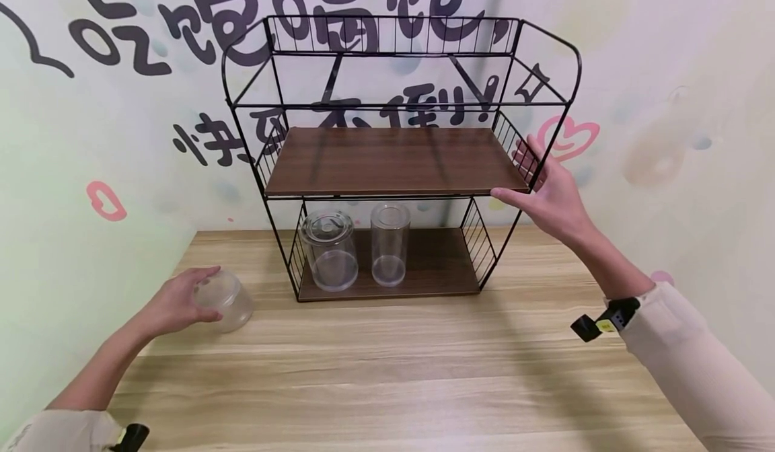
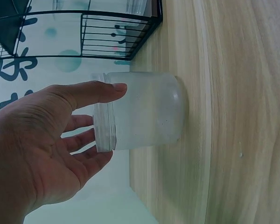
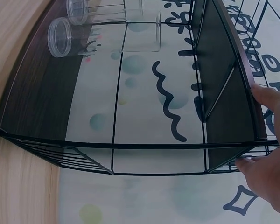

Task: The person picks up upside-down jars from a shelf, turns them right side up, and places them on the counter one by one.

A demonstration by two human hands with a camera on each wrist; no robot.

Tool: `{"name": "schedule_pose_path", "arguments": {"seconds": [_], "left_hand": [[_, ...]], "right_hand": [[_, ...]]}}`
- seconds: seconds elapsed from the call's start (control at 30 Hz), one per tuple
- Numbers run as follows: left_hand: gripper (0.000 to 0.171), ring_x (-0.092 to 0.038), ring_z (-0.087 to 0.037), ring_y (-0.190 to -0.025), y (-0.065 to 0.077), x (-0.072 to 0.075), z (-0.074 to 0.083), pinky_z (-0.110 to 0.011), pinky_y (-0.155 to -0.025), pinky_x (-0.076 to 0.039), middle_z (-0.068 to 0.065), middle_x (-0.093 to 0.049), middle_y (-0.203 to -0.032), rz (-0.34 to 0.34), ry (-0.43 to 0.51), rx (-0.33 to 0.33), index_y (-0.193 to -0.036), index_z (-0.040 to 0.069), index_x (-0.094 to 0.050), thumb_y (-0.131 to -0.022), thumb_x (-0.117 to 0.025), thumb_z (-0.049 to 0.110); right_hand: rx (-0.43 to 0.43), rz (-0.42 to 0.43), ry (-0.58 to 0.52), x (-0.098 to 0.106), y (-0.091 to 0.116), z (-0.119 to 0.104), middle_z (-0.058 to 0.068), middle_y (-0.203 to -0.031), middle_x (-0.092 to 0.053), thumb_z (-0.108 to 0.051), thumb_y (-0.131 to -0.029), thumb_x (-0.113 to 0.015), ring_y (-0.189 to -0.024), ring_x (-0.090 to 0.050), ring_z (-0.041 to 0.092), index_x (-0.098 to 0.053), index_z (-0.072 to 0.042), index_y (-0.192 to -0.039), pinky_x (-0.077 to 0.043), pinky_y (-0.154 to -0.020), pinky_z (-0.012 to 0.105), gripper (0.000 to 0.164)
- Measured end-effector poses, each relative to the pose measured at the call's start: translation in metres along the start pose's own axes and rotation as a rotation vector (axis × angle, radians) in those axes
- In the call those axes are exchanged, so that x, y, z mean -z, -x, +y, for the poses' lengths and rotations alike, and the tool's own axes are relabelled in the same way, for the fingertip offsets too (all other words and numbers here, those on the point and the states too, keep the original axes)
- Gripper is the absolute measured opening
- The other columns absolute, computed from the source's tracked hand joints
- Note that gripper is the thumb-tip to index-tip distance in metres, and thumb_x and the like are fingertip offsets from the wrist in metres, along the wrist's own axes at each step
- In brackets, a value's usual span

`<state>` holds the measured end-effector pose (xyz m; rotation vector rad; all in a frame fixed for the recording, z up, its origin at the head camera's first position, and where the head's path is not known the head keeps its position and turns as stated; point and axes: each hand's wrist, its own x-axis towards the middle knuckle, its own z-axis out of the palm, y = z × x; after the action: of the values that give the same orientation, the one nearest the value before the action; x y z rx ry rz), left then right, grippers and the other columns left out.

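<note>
A black wire rack with brown wood-grain boards (image 1: 393, 163) stands on a pale wood-grain table (image 1: 387, 371). Inside the rack, toward the left of its lower board (image 1: 438, 264), are a wide clear cylindrical jar (image 1: 331, 253) and, just beside it, a narrower, taller-looking clear cylindrical jar (image 1: 389, 247). The rack's barred left side panel (image 1: 296, 250) stands between these two and a cloudy, see-through round jar (image 1: 227, 300), which is outside the rack, to its left and nearer the person.

Behind the rack, a whitish wall (image 1: 672, 169) bears thick dark lettering (image 1: 224, 25) and pink heart outlines (image 1: 106, 201). The cloudy jar has smooth, rounded sides and a ridged collar.

The left hand (image 1: 181, 298) grasps the cloudy jar from above, thumb on one side and fingers on the other; whether its base touches the table is unclear. The right hand (image 1: 554, 196) grips the rack's right side at the upper board, thumb along the front edge, fingers behind the side wires.
</note>
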<state>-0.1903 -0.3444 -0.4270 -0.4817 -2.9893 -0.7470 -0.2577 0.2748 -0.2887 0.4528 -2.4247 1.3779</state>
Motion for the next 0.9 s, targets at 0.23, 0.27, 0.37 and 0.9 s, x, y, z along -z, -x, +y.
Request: {"name": "schedule_pose_path", "arguments": {"seconds": [0.23, 0.27, 0.37, 0.9], "left_hand": [[0.091, -0.061, -0.061, -0.112, -0.002, -0.002, -0.003, -0.063, -0.085, -0.058, -0.046, -0.057, -0.131, 0.001, -0.013, -0.003, -0.139, -0.022, -0.050, -0.069, -0.098, 0.010], [0.091, -0.061, -0.062, -0.113, -0.002, -0.003, -0.003, -0.066, -0.087, -0.057, -0.047, -0.056, -0.131, 0.001, -0.017, -0.006, -0.139, -0.022, -0.050, -0.069, -0.098, 0.009], [0.091, -0.059, -0.064, -0.114, -0.002, -0.004, -0.003, -0.071, -0.090, -0.055, -0.048, -0.054, -0.133, 0.000, -0.029, -0.019, -0.139, -0.022, -0.050, -0.068, -0.098, 0.009], [0.101, -0.050, -0.061, -0.127, 0.004, -0.010, 0.020, -0.078, -0.096, -0.049, -0.041, -0.050, -0.143, 0.185, -0.107, -0.066, -0.147, -0.014, -0.049, -0.069, -0.099, 0.026]], "right_hand": [[-0.003, 0.001, 0.019, 0.001, 0.000, 0.002, 0.016, -0.163, -0.047, -0.005, -0.083, -0.090, -0.146, -0.051, 0.029, -0.024, -0.007, -0.168, -0.045, -0.117, 0.022, 0.108], [-0.004, 0.003, 0.023, 0.001, 0.000, 0.002, 0.016, -0.162, -0.048, -0.005, -0.083, -0.091, -0.146, -0.052, 0.029, -0.025, -0.007, -0.168, -0.045, -0.116, 0.022, 0.107], [0.001, 0.010, 0.032, 0.001, -0.001, 0.003, 0.017, -0.162, -0.048, -0.004, -0.082, -0.091, -0.144, -0.053, 0.030, -0.026, -0.006, -0.167, -0.046, -0.114, 0.018, 0.106], [0.014, 0.017, -0.013, 0.000, -0.004, 0.004, 0.021, -0.159, -0.050, 0.001, -0.081, -0.090, -0.143, -0.055, 0.031, -0.031, -0.004, -0.166, -0.048, -0.109, 0.013, 0.103]]}}
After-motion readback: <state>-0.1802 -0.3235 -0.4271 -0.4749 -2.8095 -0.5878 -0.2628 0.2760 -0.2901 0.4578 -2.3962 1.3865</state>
